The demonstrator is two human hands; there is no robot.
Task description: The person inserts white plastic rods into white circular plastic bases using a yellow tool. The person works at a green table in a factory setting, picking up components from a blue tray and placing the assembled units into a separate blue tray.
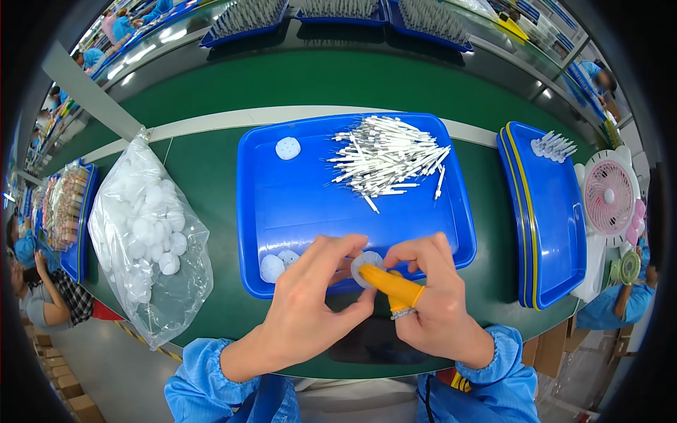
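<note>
Over the near edge of a blue tray [282, 201], a small translucent white disc [358, 262] is between my two hands. My left hand [303, 303] is closed around the disc's left side with thumb and fingers. My right hand [434, 303], wearing yellow finger covers and a ring, is closed in a pinch with a yellow fingertip against the disc. Fingers hide part of it, and whether a thin piece is in the pinch cannot be seen. Inside the tray, a pile of thin white sticks with fine dark ends [388, 158] lies at the far right. One perforated white disc [288, 148] lies far left; two more discs [272, 268] lie near left.
A clear plastic bag of white discs [151, 233] lies left. Stacked blue trays [557, 233] stand right, a cluster of filled pieces [553, 146] on top, beside a pink fan [610, 194]. A dark flat object [377, 343] lies in front of me. Filled trays [338, 14] line the back.
</note>
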